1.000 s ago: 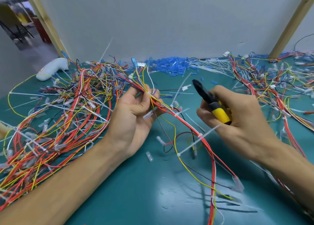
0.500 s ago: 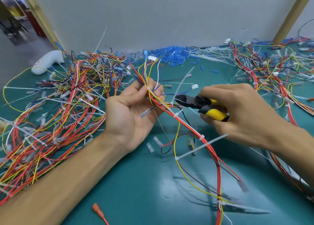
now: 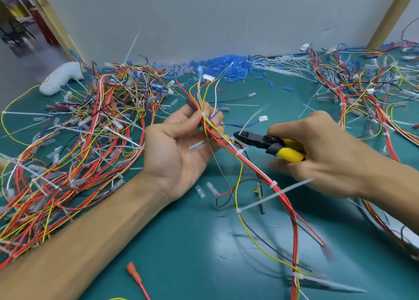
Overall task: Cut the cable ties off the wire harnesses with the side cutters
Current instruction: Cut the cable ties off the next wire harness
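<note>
Moved: side cutters (image 3: 260,141) swung down from upright; nose now points to 9 o'clock, at a cable tie (image 3: 240,152) on the wire harness (image 3: 260,173); right hand (image 3: 322,154) grips the yellow handles; left hand (image 3: 176,154) pinches the harness, which trails toward 5 o'clock over the table (image 3: 181,243)

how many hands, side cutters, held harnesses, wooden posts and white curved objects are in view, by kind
hands: 2, left hand and right hand
side cutters: 1
held wire harness: 1
wooden posts: 2, left post and right post
white curved object: 1
total: 7
</note>
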The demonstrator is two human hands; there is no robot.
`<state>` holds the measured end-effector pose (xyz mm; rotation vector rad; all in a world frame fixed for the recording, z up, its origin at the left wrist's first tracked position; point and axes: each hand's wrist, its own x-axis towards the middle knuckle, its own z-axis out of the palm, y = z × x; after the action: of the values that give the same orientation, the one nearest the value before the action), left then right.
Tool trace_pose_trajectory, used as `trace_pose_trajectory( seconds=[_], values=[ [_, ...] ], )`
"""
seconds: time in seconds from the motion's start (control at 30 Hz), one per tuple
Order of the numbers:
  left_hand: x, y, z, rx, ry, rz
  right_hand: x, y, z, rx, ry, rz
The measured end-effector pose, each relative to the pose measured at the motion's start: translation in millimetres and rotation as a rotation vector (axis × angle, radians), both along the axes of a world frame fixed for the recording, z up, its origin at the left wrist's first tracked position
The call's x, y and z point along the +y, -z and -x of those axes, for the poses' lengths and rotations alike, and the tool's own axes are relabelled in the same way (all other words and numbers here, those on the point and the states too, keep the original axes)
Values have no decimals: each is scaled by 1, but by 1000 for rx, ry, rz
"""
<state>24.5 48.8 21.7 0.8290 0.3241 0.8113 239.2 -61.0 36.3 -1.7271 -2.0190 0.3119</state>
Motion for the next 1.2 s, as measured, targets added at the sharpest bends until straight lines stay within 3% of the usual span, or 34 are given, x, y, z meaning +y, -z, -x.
trace_pose_trajectory(
  seconds=[0.17, 0.33, 0.43, 0.57, 0.7, 1.07, 1.2],
  values=[
    [4, -4, 1, -35, -37, 42, 8, 6, 0, 147, 183, -133],
    [7, -7, 4, -71, -100, 88, 7, -1, 2, 193, 147, -247],
    [5, -5, 1, -18, -120, -6, 3, -2, 10, 297, 92, -244],
    [4, -1, -4, 92, -147, -190, 0, -1, 21, 588, -36, -67],
    [4, -1, -4, 126, -200, -341, 2, 4, 27, 743, -60, 29],
    [3, 2, -6, 199, -229, -466, 8, 3, 18, 1163, 26, -3],
    [5, 4, -5, 203, -297, -525, 8, 6, 17, 1167, 53, -65]
  ],
)
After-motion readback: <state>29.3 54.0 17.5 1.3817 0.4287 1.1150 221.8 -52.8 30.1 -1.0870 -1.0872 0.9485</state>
